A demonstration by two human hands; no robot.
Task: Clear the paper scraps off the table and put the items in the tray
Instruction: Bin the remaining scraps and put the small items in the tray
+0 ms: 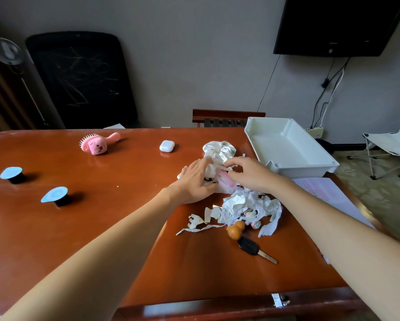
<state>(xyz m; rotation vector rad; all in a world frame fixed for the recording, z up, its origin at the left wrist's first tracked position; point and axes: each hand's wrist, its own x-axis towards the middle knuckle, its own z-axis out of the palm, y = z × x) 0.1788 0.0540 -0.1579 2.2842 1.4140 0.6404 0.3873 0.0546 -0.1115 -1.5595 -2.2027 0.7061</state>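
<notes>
Two bare arms stretched from the near edge over the table (102,239). Left hand (195,181) lay flat with fingers spread, pressing on the scraps (245,205), likely to stop the heap from sliding. Right hand (254,174) had bent fingers and pinched some scraps, likely to pull them together.

The scraps sat right of the middle, just beside the tray (287,169) at the far right corner, a short trip for the items. A key (250,246) and an orange charm (236,229) lay at the near side of the heap, and a shiny bow (218,150) touched its far side. A white case (167,145), a pink brush (97,143) and two cups (55,196) sat well apart to the left, not yet in the tray.

The table was shiny red-brown wood. Behind it stood a grey wall, a black board (83,77), a fan (7,50), a TV (338,24) and a folding chair (393,144).
</notes>
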